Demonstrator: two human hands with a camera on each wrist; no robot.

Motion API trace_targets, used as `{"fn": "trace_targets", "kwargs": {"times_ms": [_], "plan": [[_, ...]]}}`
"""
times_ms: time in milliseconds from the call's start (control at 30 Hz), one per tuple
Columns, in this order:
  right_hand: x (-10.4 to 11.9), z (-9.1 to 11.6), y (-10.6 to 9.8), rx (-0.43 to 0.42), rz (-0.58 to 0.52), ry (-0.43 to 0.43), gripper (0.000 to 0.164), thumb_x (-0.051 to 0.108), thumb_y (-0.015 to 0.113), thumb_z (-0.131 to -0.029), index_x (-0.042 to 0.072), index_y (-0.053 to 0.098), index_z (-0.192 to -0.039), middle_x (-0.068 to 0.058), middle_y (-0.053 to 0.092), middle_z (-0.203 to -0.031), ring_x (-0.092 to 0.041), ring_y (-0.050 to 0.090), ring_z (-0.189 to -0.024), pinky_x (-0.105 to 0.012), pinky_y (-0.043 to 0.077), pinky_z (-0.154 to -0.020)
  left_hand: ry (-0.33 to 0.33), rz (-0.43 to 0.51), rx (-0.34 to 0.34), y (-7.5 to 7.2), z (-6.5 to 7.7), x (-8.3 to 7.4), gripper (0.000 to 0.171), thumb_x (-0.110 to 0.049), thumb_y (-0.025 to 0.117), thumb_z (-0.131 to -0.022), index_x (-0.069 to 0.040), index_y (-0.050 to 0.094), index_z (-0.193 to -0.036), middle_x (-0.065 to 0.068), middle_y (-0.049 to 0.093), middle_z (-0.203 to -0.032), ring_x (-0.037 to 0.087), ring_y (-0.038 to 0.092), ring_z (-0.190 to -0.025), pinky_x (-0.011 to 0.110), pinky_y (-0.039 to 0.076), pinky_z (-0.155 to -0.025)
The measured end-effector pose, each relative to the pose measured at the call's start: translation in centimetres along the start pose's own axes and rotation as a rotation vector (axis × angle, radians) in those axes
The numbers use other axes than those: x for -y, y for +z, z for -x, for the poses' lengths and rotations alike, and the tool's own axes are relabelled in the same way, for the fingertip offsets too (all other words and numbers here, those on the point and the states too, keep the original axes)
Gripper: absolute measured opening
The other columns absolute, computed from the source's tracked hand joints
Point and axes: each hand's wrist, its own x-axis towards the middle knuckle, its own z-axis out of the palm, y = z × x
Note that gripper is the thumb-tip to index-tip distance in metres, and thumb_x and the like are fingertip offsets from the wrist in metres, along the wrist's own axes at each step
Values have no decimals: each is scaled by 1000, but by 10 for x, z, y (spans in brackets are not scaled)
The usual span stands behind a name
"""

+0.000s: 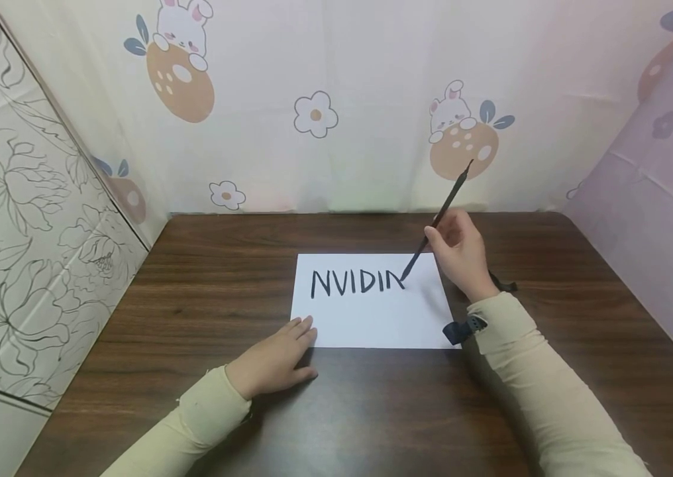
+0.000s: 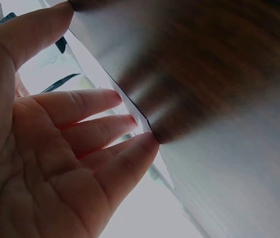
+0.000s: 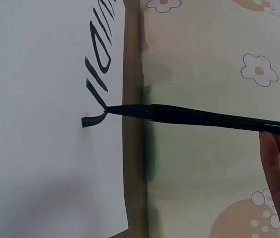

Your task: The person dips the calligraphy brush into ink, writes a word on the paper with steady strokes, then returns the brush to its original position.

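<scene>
A sheet of white paper point(image 1: 372, 324) lies on the table, with black letters point(image 1: 345, 283) reading NVIDI and strokes of a further letter at their right. My right hand point(image 1: 462, 255) pinches a dark writing brush point(image 1: 442, 211) partway up its handle, tilted up and away to the right. In the right wrist view the brush's tip point(image 3: 117, 110) meets the paper where two strokes join. My left hand point(image 1: 273, 358) rests at the paper's lower left corner, fingers extended over its edge, thumb apart on the wood. The left wrist view shows its palm point(image 2: 35, 163) close up.
The brown wooden table point(image 1: 205, 278) backs onto a curtain point(image 1: 372, 159) printed with rabbits and flowers. A panel with line-drawn flowers point(image 1: 20, 218) stands at the left. Dark straps with a small device point(image 1: 464, 329) sit around my right wrist.
</scene>
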Motion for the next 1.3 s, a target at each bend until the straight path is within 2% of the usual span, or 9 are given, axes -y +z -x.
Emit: {"fn": "trace_targets", "kwargs": {"times_ms": [100,367,600,800,900,1100,1300], "plan": [[-2,-2,3,8,-45,14,21,10,64,-94,-3,52,-106,-6,57,-84,-5,61,-66,-13,54,-61,0,-2,-3,1,0,0,67,-36,68,-90,3,47,-141,20,39,-154,38,35,-144,47,32,-119],[-11,-4,14,13,-113,68,26,10,64,-94,-2,51,-113,-6,58,-88,-1,64,-66,-21,60,-66,13,-3,-13,1,0,1,67,-35,69,-90,4,48,-140,22,39,-153,39,37,-143,48,33,-118],[-13,-4,17,18,-109,94,24,13,63,-95,0,51,-112,-6,59,-89,-26,70,-75,-35,62,-71,12,-7,-13,1,-1,1,66,-35,69,-90,3,49,-140,22,40,-153,39,37,-143,47,33,-119],[-14,-3,19,28,-66,92,22,13,63,-95,3,52,-111,-8,60,-89,-35,67,-77,-20,58,-67,12,-1,-13,1,-1,0,66,-35,69,-90,4,49,-140,22,40,-153,39,37,-143,47,32,-119],[-13,-2,19,30,-32,76,22,14,64,-95,4,53,-111,-8,61,-88,-28,67,-74,-16,53,-63,11,4,-12,0,-1,0,66,-35,69,-90,4,49,-140,22,40,-153,39,37,-143,48,32,-119],[-11,-2,18,37,31,37,22,15,64,-95,5,54,-111,-10,63,-88,0,58,-67,-14,48,-59,8,8,-8,0,0,0,67,-35,69,-90,4,48,-140,22,39,-153,39,36,-143,48,32,-119],[-10,-1,15,45,53,21,22,16,64,-95,6,55,-112,-10,63,-89,1,57,-69,-15,48,-60,12,9,-11,0,0,0,67,-35,68,-90,5,48,-140,23,38,-153,39,36,-143,47,32,-119]]}}
